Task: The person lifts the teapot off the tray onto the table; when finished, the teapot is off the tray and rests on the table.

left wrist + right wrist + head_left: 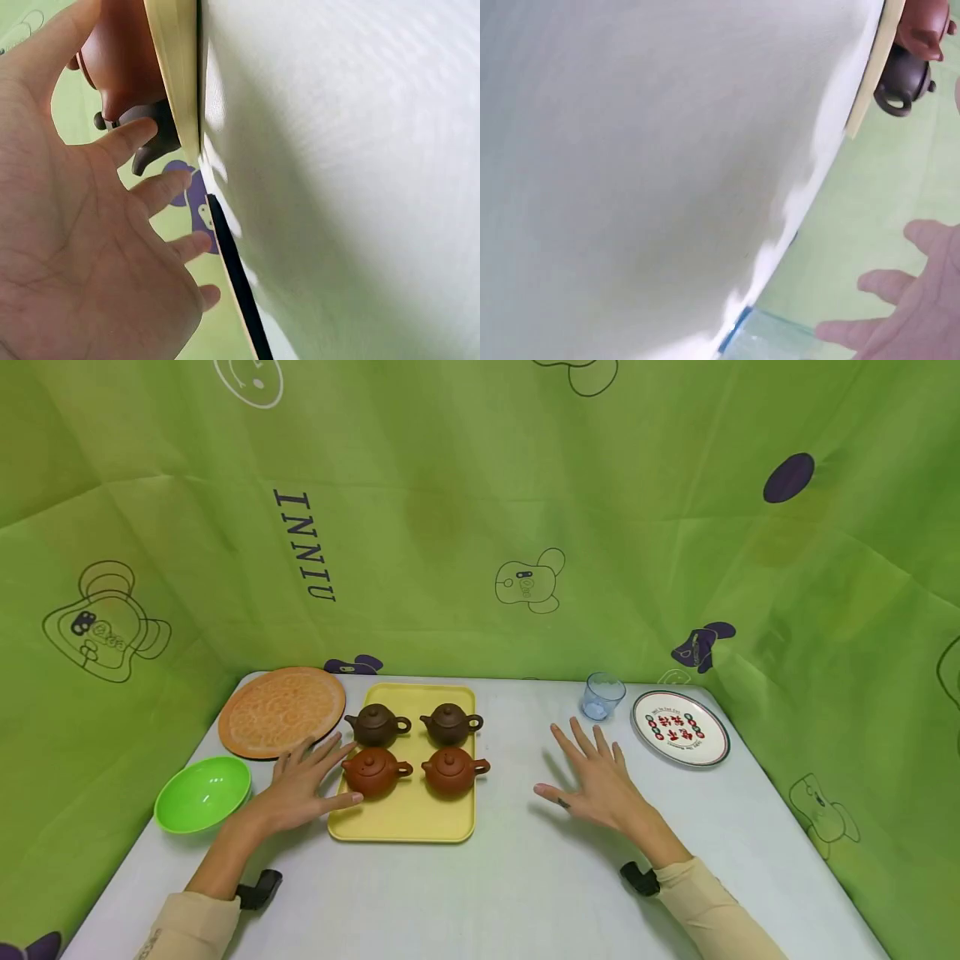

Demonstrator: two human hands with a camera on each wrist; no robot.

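Observation:
A yellow tray (405,821) carries several small teapots in two rows. At the back stand a dark brown teapot (375,727) on the left and another dark brown teapot (449,725) on the right. In front of them are a reddish-brown teapot (372,774) and a second reddish-brown teapot (450,773). My left hand (298,789) hovers by the tray's left edge with fingers spread, nearest the left reddish-brown teapot and holding nothing. Out to the right of the tray, my right hand (600,785) is spread above the white table, also holding nothing.
A green bowl (202,795) and a round pizza-patterned board (282,712) lie on the left. Behind my right hand stands a clear bluish glass (602,696), beside a white plate (680,728) with red lettering. Green printed cloth (420,552) hangs around the table.

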